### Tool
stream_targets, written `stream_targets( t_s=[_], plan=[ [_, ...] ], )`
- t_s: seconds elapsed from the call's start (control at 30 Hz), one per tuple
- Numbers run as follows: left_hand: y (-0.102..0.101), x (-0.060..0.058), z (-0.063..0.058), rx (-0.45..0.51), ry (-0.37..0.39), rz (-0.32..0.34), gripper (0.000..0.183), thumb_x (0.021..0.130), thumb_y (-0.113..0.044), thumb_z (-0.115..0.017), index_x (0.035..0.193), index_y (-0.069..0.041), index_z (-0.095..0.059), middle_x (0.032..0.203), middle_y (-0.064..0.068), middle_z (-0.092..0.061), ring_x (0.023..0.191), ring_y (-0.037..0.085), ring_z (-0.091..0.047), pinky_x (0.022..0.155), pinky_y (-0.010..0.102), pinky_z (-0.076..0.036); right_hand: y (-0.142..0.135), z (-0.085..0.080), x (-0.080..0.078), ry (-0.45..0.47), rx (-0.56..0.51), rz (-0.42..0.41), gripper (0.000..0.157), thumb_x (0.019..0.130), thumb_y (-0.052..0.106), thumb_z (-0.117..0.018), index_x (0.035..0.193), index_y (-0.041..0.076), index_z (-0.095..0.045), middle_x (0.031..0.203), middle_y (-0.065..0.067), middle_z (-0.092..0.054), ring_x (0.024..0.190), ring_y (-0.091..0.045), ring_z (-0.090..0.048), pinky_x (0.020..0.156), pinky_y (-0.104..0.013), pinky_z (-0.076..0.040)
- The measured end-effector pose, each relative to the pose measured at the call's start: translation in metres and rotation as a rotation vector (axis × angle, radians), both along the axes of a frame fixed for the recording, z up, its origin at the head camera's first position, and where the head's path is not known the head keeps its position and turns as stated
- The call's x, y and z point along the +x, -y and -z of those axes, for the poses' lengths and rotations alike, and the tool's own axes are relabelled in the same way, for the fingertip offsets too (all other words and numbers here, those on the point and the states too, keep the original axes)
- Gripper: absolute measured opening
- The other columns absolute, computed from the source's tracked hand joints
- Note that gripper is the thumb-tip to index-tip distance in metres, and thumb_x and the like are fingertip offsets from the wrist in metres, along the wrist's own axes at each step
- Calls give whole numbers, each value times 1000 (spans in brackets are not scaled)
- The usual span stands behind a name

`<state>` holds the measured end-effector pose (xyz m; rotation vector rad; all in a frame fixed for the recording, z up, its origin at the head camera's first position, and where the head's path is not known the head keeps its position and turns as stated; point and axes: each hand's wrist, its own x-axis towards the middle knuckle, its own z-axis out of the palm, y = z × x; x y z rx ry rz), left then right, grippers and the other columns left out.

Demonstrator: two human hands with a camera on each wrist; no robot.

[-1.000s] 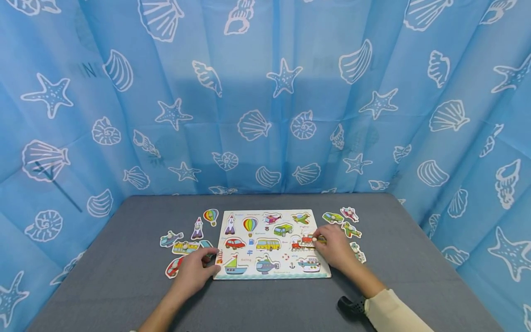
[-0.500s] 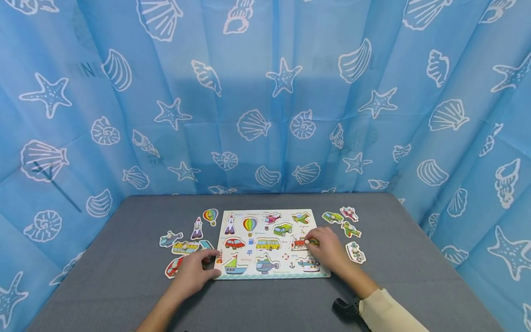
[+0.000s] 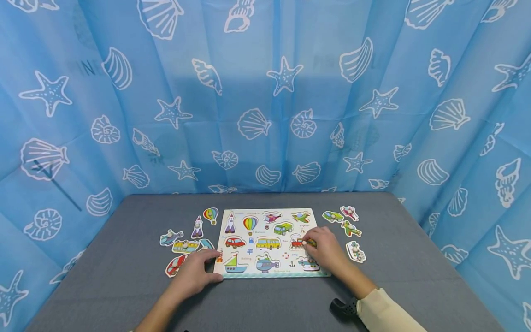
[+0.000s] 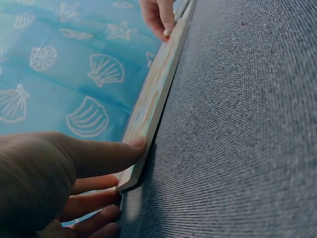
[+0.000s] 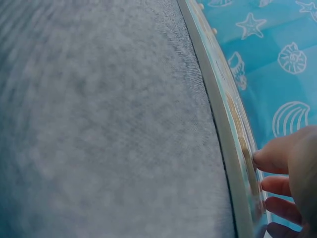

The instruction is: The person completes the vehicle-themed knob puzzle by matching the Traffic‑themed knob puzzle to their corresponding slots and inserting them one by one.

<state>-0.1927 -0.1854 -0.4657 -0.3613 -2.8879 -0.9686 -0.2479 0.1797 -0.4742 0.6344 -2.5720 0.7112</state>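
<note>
The right hand (image 3: 325, 247) pinched the red train piece (image 3: 296, 241) in its grip. The left hand (image 3: 194, 273), thumb and fingers apart, touched the puzzle board (image 3: 284, 249).

Grey cloth-covered worktop (image 3: 265, 304), puzzle board (image 3: 296, 230) near its middle.
On my feed the board lies flat; left of it sit a balloon piece (image 3: 210, 215), rocket piece (image 3: 197, 228), yellow bus piece (image 3: 182, 247) and red car piece (image 3: 175, 265); right of it, a green vehicle piece (image 3: 333, 217) and plane piece (image 3: 351, 228).

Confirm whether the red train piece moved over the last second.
Yes. In the head view, the red train piece has shifted left against the puzzle board.
</note>
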Motion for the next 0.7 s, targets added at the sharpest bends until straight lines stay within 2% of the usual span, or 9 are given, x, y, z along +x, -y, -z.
stream_targets(
  t_s=[0.23,0.53,0.7],
  plan=[
    [0,0,0,-2,10,1,54,64,-20,-90,113,-8,-71,115,7,-67,114,30,-57,99,51,-40,-3,-4,-2,56,18,-22,10,77,6,-77,83,11,-71,92,-3,-67,87,-24,-55,77,-45,-44],
    [0,-2,3,22,-1,-11,56,62,-19,-91,113,-8,-71,113,4,-67,111,28,-59,96,49,-42,-12,-25,-14,294,3,-41,6,87,11,-72,92,9,-72,87,3,-65,83,-17,-58,73,-39,-47],
    [0,-2,3,16,-14,-13,59,61,-17,-91,115,-6,-71,114,4,-66,111,26,-58,96,48,-42,-21,-28,-27,280,33,0,8,89,10,-69,96,7,-72,91,-2,-66,88,-24,-62,77,-44,-49]
  ],
)
